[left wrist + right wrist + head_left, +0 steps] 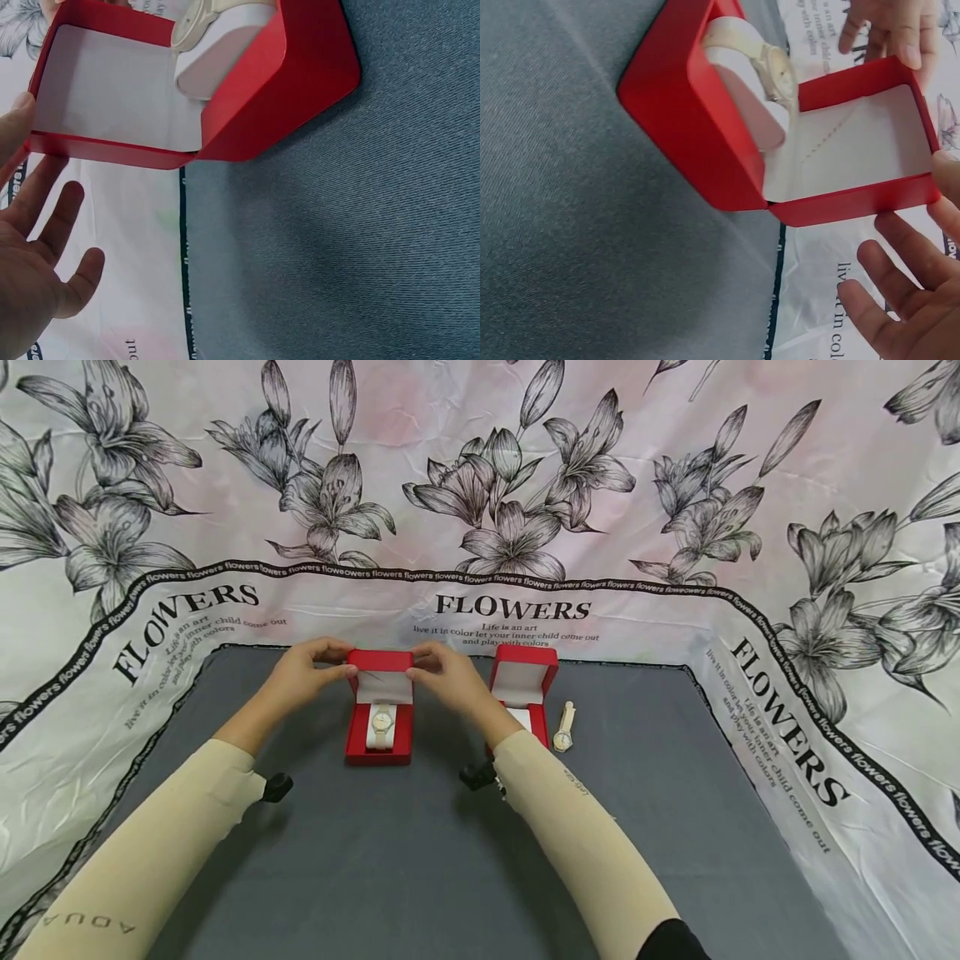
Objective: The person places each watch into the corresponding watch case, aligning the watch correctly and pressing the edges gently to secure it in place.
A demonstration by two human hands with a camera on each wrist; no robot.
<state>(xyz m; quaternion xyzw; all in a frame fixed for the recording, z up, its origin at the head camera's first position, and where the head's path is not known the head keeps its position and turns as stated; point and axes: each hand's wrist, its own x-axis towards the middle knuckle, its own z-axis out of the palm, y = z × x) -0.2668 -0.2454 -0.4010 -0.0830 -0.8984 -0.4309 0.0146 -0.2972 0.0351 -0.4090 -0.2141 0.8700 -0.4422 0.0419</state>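
An open red square box with a pale lining (378,759) stands just left of the middle of the frame, its hinged lid raised at the back. Inside the base, a pale-strapped wristwatch with a round dial (382,723) is wrapped around a white cushion (214,67), the dial facing up.

Both hands grip the raised lid. The left hand (310,664) pinches its left edge near the top, thumb in front and index finger behind; the left wrist view shows the other fingers held apart from the box. The right hand (452,675) pinches the opposite edge in the same way, its remaining fingers spread below the lid in the right wrist view.

Right of centre, partly covered by the right forearm, stands a second open red box (527,653) with a white insert (519,717). A second pale-strapped wristwatch (564,732) lies flat on the grey counter (375,852) just to its right. Cream sleeves (142,852) cover both forearms. White cloth printed with black flowers (510,539) fills the upper frame.
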